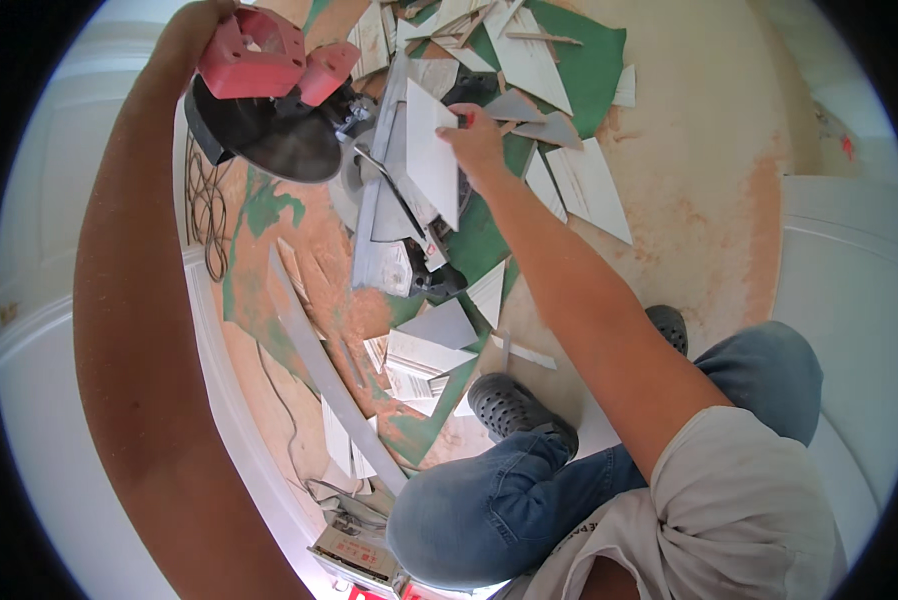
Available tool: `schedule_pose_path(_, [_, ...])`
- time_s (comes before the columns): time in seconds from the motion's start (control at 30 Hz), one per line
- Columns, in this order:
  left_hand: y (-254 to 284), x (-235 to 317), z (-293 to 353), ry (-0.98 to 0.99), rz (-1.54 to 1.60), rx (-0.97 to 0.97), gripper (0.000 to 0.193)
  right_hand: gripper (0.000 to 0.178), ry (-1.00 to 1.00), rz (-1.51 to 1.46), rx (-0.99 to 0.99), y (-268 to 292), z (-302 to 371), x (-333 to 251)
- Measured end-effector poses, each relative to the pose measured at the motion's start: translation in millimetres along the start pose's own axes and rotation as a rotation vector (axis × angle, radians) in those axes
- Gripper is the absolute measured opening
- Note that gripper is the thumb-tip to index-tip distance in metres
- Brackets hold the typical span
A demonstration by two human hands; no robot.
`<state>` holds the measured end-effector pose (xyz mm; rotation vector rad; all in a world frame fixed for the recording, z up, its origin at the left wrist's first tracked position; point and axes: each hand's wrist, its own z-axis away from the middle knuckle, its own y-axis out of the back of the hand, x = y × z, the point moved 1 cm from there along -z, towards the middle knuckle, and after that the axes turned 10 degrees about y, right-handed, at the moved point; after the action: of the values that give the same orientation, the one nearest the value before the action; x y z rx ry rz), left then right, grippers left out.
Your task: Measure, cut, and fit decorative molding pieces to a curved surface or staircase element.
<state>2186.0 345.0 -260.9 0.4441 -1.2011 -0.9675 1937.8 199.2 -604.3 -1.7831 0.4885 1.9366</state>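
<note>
My left hand [201, 22] grips the handle end of a miter saw at the upper left; its fingers are partly hidden behind the red motor housing [259, 55]. The saw head is raised, and its dark round blade [294, 140] hangs apart from the fence. My right hand [477, 145] is closed on a white board piece [431, 150] with slanted ends. That piece is tilted over the saw's grey base [394, 215]. Something small, red and black, shows by my right fingers, and I cannot make out what it is. A metal clamp rod [394, 185] crosses the base.
White offcuts [424, 350] lie scattered on a dusty green sheet [599, 60]. A long pale strip [319, 370] slants across the floor. A coiled cable [206, 200] lies by the left wall. A carton [354, 555] stands beside my knee. My dark clog [514, 405] rests near the offcuts.
</note>
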Motion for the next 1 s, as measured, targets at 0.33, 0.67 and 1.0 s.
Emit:
schedule_pose_path(0.33, [-15,-13,15,-0.205,-0.886,0.37,0.039,0.04,-0.228,-0.501,-0.012,142,-21,-212])
schedule_pose_path(0.67, [41,137,133,-0.385,-0.996,-0.314,0.04,0.03,-0.092,-0.302,0.134,266,41,-595])
schedule_pose_path(1.0, [304,457,478,-0.463,-0.034,0.103,0.032,0.03,0.057,-0.362,-0.126,261,130,-918])
